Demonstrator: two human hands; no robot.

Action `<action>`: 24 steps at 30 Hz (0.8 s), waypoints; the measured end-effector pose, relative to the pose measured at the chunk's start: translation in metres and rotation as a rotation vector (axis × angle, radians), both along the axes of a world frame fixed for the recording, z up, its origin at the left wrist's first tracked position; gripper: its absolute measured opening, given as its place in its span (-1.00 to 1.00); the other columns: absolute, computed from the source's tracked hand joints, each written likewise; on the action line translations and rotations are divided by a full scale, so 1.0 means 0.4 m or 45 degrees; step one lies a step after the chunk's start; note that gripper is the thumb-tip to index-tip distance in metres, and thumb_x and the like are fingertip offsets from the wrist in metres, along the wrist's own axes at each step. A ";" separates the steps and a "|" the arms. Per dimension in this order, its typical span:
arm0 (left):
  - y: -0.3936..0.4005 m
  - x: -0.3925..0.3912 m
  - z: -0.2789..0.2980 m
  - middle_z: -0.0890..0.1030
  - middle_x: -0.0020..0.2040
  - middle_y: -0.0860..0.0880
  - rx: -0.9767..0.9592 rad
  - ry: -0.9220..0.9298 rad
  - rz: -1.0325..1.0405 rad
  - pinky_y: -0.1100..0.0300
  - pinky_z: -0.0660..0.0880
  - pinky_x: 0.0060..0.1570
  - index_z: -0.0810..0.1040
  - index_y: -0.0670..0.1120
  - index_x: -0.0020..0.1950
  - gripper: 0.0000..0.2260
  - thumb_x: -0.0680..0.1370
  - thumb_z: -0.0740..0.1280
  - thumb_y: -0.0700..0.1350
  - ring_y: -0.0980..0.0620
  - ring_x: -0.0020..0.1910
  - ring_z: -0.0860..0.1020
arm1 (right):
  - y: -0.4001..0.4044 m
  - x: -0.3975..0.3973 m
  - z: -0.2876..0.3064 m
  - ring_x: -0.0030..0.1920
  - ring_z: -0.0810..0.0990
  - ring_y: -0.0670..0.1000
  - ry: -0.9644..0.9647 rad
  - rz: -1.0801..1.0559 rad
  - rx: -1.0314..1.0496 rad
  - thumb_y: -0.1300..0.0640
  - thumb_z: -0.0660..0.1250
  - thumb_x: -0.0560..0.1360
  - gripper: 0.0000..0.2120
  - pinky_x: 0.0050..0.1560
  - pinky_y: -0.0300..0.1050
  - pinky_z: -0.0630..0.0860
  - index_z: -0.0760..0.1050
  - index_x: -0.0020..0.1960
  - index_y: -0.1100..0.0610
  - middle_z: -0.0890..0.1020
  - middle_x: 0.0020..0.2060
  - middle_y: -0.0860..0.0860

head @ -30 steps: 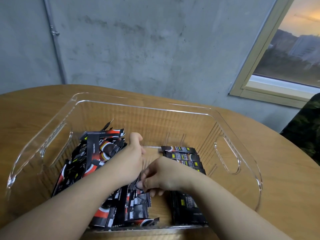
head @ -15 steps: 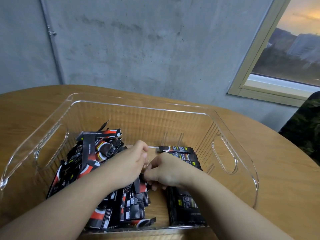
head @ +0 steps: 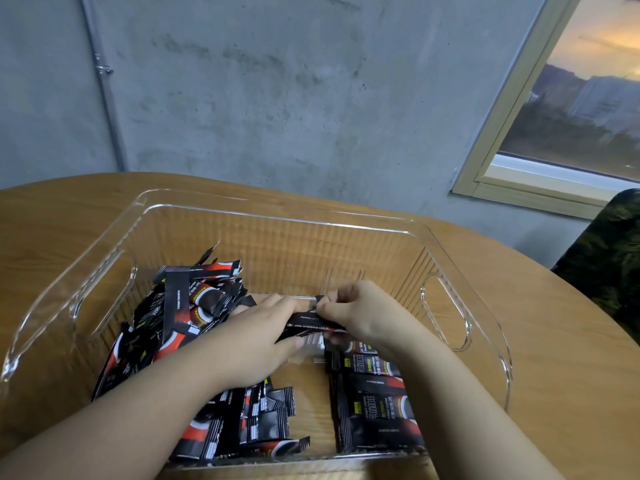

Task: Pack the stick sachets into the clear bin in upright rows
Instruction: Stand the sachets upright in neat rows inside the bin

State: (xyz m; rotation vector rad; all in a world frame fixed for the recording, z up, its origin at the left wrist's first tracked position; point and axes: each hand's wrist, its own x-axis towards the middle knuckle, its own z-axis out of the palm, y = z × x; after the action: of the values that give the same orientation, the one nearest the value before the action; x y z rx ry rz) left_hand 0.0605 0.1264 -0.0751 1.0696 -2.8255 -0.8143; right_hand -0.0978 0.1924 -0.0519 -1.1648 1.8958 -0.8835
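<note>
A clear bin point(head: 284, 221) stands on the wooden table. Inside it, a loose heap of black and red stick sachets point(head: 180, 313) fills the left side. A neater row of sachets point(head: 374, 400) lies flat along the right of the middle. Both hands are inside the bin, above its bare centre. My left hand point(head: 256, 341) and my right hand point(head: 360, 313) hold one black sachet point(head: 313, 324) between them, each pinching an end. The sachet lies roughly level, slightly tilted.
The round wooden table point(head: 554, 375) stretches around the bin. A grey concrete wall point(head: 277, 98) with a pipe stands behind, and a window point(head: 588, 98) is at the right. A dark patterned object point(head: 609, 258) sits beyond the table's right edge.
The two hands have risen from the sachets at the bin's bottom and moved farther back, and a single black sachet is held between them now.
</note>
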 end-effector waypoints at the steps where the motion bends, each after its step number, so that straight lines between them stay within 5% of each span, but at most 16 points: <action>1: 0.001 -0.002 0.001 0.23 0.40 0.21 -0.003 0.009 0.003 0.09 0.24 0.28 0.20 0.15 0.39 -0.67 0.63 0.11 0.11 -0.07 0.40 0.21 | 0.002 0.000 0.003 -0.41 0.52 0.01 0.101 0.031 -0.034 0.16 0.30 0.52 -0.85 -0.30 -0.07 0.49 0.54 -0.21 0.13 0.58 -0.40 0.00; 3: 0.001 -0.007 0.002 0.22 0.43 0.20 0.001 0.011 -0.011 0.11 0.20 0.31 0.18 0.15 0.42 -0.66 0.65 0.10 0.07 -0.07 0.41 0.20 | 0.006 0.000 0.009 -0.28 0.54 -0.07 0.457 0.136 -0.122 0.11 0.32 0.53 -0.93 -0.25 -0.21 0.47 0.56 -0.06 0.08 0.60 -0.23 -0.08; 5: 0.000 -0.009 0.001 0.27 0.38 0.19 -0.013 0.033 -0.019 0.13 0.20 0.30 0.21 0.15 0.38 -0.71 0.65 0.10 0.04 -0.06 0.37 0.24 | 0.010 0.001 0.008 -0.04 0.52 -0.09 0.795 0.295 -0.186 0.01 0.34 0.52 -0.80 -0.05 -0.25 0.41 0.55 0.11 0.04 0.59 -0.02 -0.08; 9: 0.001 -0.011 -0.001 0.30 0.23 0.18 -0.006 0.013 0.009 0.15 0.25 0.15 0.27 0.11 0.27 -0.81 0.65 0.11 0.03 -0.04 0.30 0.26 | 0.014 0.010 0.012 0.22 0.40 0.02 1.131 0.558 -0.039 -0.19 0.35 0.44 -0.48 0.23 0.00 0.38 0.43 0.33 0.01 0.49 0.19 -0.03; 12: 0.001 -0.014 -0.003 0.31 0.12 0.20 -0.018 0.013 0.019 0.14 0.26 0.14 0.28 0.12 0.13 -0.91 0.65 0.12 0.05 -0.04 0.27 0.28 | 0.015 0.034 -0.003 0.31 0.31 0.08 1.522 0.598 0.088 -0.09 0.22 0.56 -0.53 0.36 0.09 0.20 0.29 0.38 0.11 0.41 0.26 0.03; 16: -0.003 -0.015 -0.012 0.37 0.30 0.12 -0.010 0.014 0.043 0.13 0.29 0.22 0.19 0.06 0.36 -0.68 0.64 0.16 0.02 -0.05 0.31 0.25 | 0.018 0.063 -0.036 0.24 0.37 0.18 1.615 0.610 0.098 0.14 0.07 0.63 -0.68 0.31 0.11 0.16 0.22 0.34 0.25 0.39 0.23 0.16; 19: -0.005 -0.014 -0.016 0.45 0.12 0.10 0.037 0.059 0.083 0.13 0.33 0.19 0.15 0.05 0.31 -0.66 0.62 0.20 0.06 0.00 0.25 0.25 | 0.028 0.056 -0.017 0.23 0.32 0.16 1.571 0.618 0.174 0.20 0.06 0.60 -0.67 0.21 0.02 0.21 0.22 0.34 0.25 0.33 0.24 0.16; 24: -0.014 -0.012 -0.030 0.53 -0.11 0.12 0.008 0.099 0.088 0.12 0.40 0.10 0.14 0.05 0.24 -0.68 0.61 0.19 0.10 0.01 0.12 0.36 | 0.039 -0.003 0.032 0.24 0.32 0.10 1.391 0.324 0.226 0.32 0.11 0.55 -0.68 0.30 0.01 0.24 0.28 0.29 0.15 0.36 0.22 0.07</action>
State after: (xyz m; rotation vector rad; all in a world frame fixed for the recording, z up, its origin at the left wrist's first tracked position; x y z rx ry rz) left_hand 0.0558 0.1207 -0.0869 1.1038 -2.7083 -0.8400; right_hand -0.0989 0.2079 -0.0392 -1.9334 2.4558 0.1593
